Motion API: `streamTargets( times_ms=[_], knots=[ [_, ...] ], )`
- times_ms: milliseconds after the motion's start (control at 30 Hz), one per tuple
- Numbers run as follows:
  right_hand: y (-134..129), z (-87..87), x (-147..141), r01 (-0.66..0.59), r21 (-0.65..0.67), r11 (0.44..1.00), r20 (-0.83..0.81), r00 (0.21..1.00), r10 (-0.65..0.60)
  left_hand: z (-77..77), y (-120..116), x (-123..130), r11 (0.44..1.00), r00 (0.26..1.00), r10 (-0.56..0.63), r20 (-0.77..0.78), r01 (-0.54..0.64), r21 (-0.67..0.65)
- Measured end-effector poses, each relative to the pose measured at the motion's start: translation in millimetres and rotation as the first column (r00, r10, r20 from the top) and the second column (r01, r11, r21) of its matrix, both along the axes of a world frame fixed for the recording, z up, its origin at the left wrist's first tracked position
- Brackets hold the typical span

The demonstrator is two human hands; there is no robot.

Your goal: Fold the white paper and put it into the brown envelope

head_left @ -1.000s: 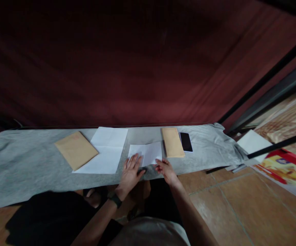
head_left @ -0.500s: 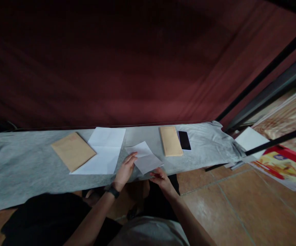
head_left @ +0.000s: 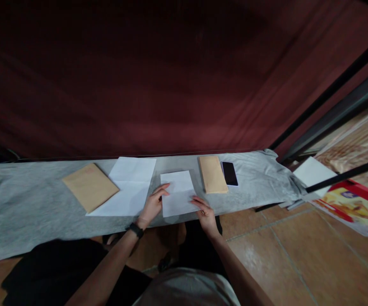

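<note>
Sensibly pinching opposite edges, left hand (head_left: 152, 206) at nine o'clock and right hand (head_left: 206, 216) at four are holding the smaller sheet (head_left: 178, 199), likely light, easily creased.

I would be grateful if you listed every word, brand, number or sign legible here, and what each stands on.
No text can be read with certainty.
Red and yellow packaging: a blue emblem and yellow lettering at the picture's edge, both too blurred to read.
Left brown envelope: a faint reddish mark, illegible.
Phone: dark screen, no text visible.
Held sheet: no writing that I can make out.
</note>
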State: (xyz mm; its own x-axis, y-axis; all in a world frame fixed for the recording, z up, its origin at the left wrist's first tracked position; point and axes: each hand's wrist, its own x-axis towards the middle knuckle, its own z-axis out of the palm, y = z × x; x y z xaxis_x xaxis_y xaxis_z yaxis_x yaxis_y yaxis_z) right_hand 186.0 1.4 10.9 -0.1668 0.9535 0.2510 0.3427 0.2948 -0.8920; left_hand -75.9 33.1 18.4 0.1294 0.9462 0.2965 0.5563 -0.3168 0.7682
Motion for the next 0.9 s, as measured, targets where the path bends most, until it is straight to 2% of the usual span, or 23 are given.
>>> streamTargets(
  times_ms=[100,200,267,367,600,800,900],
  knots=[
    [1,-1.8,0,-0.004,0.029,1.0,0.092,0.996,0.002,-6.5,-3,-3,0.999,0.987,-0.038,-0.157,0.04,0.009],
    [-1,-11.2,-2,-0.02,0.033,0.999,0.138,0.99,0.015,-13.4,-20,-5,0.994,0.95,-0.076,-0.303,0.097,0.054],
    [-3,-18.3,-2,-0.054,0.057,0.997,0.153,0.987,0.044,-15.9,-32,-5,0.988,0.931,-0.11,-0.349,0.14,0.063],
    [-4,-25.1,2,-0.103,0.115,0.988,0.189,0.979,0.08,-17.3,-45,-5,0.984,0.925,-0.134,-0.355,0.166,0.06],
    [8,-27.1,22,-0.129,0.221,0.967,0.293,0.954,0.061,-20.0,-58,-9,0.974,0.94,-0.156,-0.305,0.197,0.11],
    [11,-27.8,28,-0.188,0.21,0.959,0.344,0.933,0.107,-12.8,-65,-10,0.98,0.942,-0.185,-0.28,0.2,0.024],
    [15,-24.5,28,-0.198,0.17,0.965,0.375,0.919,0.123,-9.1,-58,-11,0.991,0.972,-0.136,-0.192,0.131,-0.039]
  ],
)
